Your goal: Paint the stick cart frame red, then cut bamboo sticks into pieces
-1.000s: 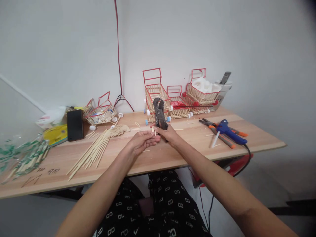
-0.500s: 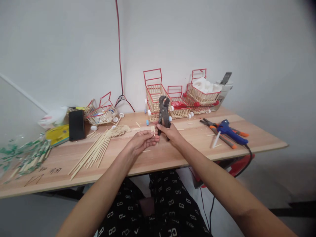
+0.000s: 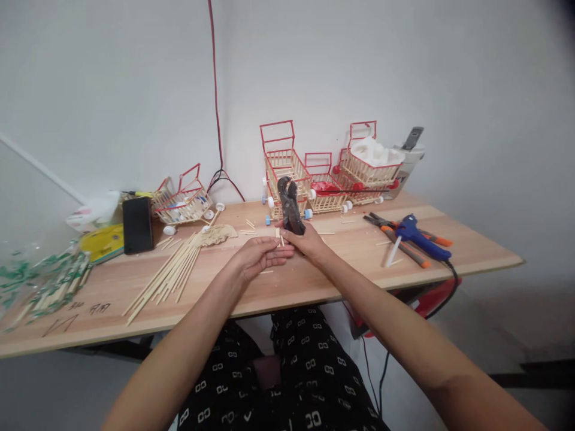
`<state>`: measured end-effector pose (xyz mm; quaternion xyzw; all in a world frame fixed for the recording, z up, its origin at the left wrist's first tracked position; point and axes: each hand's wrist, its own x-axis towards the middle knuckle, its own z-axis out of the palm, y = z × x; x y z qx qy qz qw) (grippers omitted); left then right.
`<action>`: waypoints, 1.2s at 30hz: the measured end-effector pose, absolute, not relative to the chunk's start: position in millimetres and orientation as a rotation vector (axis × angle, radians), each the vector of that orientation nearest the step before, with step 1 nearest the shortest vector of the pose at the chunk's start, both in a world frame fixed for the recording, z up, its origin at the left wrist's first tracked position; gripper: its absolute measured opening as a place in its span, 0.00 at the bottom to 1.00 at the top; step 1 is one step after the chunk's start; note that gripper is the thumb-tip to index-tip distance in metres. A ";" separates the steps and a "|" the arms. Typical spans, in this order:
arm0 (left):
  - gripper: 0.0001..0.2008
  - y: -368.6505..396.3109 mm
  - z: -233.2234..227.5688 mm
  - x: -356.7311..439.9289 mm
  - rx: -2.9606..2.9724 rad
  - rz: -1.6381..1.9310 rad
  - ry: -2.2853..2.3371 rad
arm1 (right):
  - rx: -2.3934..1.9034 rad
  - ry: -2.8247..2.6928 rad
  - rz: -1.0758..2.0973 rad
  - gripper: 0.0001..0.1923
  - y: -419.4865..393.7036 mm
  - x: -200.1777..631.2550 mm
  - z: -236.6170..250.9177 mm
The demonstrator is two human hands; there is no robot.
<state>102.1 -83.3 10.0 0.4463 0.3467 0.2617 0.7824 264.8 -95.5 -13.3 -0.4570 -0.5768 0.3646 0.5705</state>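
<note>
Head-worn camera looks forward and down over the table (image 3: 314, 281).

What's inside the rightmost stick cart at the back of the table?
The rightmost stick cart holds a crumpled white wad, heaped above its rim. Whatever lies beneath the wad is covered, and the cart's lower frame is partly hidden by the neighbouring carts.

Open table (image 3: 314, 287): bare wood along the near edge, from under the left hand (image 3: 256, 257) and right hand (image 3: 308, 242) rightward to the glue gun (image 3: 420, 236), with only small stick offcuts (image 3: 267, 273) lying on it. Obstacles left: fan of long sticks (image 3: 168, 272), black phone (image 3: 137, 224), tipped stick cart (image 3: 182, 200), heap of green-marked sticks (image 3: 45, 281). Obstacles behind: row of red-framed stick carts (image 3: 323, 173) just beyond the pincers (image 3: 290, 206); right: orange-handled pliers (image 3: 399, 236) beside the glue gun, its cord (image 3: 451, 275) over the edge.
</note>
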 end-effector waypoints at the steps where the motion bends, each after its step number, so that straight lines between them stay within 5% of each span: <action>1: 0.09 -83.5 9.9 102.7 0.959 0.568 0.748 | -1.077 -1.346 0.847 0.18 -96.4 264.0 -12.6; 36: 0.06 -84.4 7.1 97.3 0.994 0.635 0.719 | -0.906 -1.151 0.949 0.19 -90.6 266.5 -17.0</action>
